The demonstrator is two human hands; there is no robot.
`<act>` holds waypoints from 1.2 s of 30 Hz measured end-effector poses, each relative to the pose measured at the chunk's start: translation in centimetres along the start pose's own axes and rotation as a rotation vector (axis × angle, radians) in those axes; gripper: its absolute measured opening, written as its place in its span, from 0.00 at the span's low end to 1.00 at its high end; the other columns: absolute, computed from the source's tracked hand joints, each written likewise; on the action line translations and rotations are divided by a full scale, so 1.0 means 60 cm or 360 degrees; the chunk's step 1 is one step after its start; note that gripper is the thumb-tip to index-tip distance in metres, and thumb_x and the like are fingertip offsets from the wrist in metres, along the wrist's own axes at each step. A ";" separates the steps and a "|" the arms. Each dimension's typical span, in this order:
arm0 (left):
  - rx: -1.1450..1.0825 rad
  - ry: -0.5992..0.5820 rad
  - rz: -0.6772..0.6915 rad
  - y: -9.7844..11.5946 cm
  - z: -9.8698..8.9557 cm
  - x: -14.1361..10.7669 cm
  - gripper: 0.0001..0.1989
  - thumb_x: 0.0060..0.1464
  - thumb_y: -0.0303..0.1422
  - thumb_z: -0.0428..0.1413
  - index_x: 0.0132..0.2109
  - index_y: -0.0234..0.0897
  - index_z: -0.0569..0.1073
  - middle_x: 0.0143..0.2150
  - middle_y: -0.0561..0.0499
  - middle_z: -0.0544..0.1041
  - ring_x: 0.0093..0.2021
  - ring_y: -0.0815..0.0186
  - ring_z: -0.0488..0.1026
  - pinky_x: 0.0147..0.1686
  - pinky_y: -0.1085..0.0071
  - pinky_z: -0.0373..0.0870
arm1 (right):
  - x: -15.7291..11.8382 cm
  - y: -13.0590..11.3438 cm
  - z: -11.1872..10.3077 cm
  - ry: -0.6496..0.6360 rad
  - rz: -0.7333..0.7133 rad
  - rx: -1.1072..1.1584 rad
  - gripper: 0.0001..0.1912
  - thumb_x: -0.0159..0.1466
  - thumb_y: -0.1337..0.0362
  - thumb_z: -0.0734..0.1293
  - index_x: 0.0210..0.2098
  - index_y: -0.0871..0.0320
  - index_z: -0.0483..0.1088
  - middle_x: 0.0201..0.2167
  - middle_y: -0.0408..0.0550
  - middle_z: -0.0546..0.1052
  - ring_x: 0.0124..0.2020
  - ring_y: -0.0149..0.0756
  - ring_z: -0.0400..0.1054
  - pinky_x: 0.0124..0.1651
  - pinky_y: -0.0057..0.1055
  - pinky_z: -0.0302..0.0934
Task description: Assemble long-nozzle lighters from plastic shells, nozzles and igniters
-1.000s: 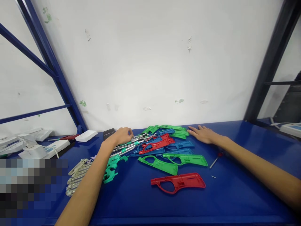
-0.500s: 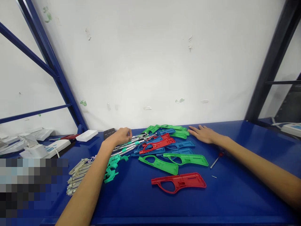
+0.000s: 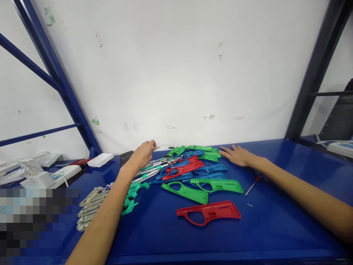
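Observation:
My left hand [image 3: 143, 154] is closed, pinching the end of a thin metal rod [image 3: 157, 147] just above the pile of silvery rods [image 3: 150, 169]. A thin wire runs from it towards the green pieces. My right hand [image 3: 237, 155] lies on the table with fingers spread, beside the green plastic shells [image 3: 211, 156], holding nothing. Between the hands are blue shells [image 3: 213, 169] and red shells [image 3: 183, 168]. Nearer the front lie two green shells [image 3: 187, 192] and one red shell [image 3: 209, 213].
Turquoise clips [image 3: 131, 197] and beige-ended metal parts [image 3: 92, 206] lie at the left. A screwdriver [image 3: 252, 186] and a small pin [image 3: 249, 205] are at the right. A white box [image 3: 100, 159] and a black device [image 3: 126, 156] stand behind my left arm.
My left hand has risen slightly from the rod pile, and a thin rod with a wire now shows at its fingertips. My right hand remains spread on the table.

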State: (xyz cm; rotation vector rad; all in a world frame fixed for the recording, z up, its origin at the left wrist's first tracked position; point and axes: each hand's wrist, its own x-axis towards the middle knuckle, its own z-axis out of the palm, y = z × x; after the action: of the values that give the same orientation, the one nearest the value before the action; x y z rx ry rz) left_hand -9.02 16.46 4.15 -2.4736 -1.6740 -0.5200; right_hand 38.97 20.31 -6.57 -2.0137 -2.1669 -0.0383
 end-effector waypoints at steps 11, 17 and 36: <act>-0.0215 0.0171 0.0155 0.060 0.002 -0.004 0.17 0.71 0.39 0.60 0.61 0.37 0.75 0.60 0.42 0.77 0.54 0.56 0.79 0.53 0.53 0.80 | -0.028 -0.039 -0.033 -0.0019 0.0006 0.0089 0.22 0.74 0.54 0.70 0.63 0.55 0.71 0.63 0.55 0.74 0.57 0.46 0.73 0.58 0.51 0.72; -0.0331 0.0156 0.0211 0.097 -0.035 -0.016 0.16 0.71 0.40 0.60 0.60 0.37 0.75 0.58 0.43 0.78 0.52 0.57 0.79 0.52 0.54 0.80 | -0.062 -0.092 -0.115 0.0038 -0.0118 0.0326 0.20 0.74 0.54 0.69 0.61 0.55 0.72 0.61 0.54 0.75 0.56 0.45 0.74 0.57 0.49 0.73; -0.0781 -0.0088 0.0528 0.204 -0.100 -0.279 0.11 0.77 0.31 0.51 0.52 0.54 0.75 0.48 0.60 0.79 0.46 0.69 0.77 0.48 0.74 0.70 | -0.392 -0.325 -0.195 -0.0065 -0.0696 0.1065 0.19 0.72 0.38 0.65 0.49 0.36 0.82 0.44 0.40 0.87 0.40 0.46 0.81 0.44 0.40 0.75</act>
State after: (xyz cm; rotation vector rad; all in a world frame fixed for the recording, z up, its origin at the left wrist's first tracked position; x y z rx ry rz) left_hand -4.70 -4.65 5.29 -3.0472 -1.2160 -0.9131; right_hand 22.49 -6.16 3.45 -1.1739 -2.1953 0.5867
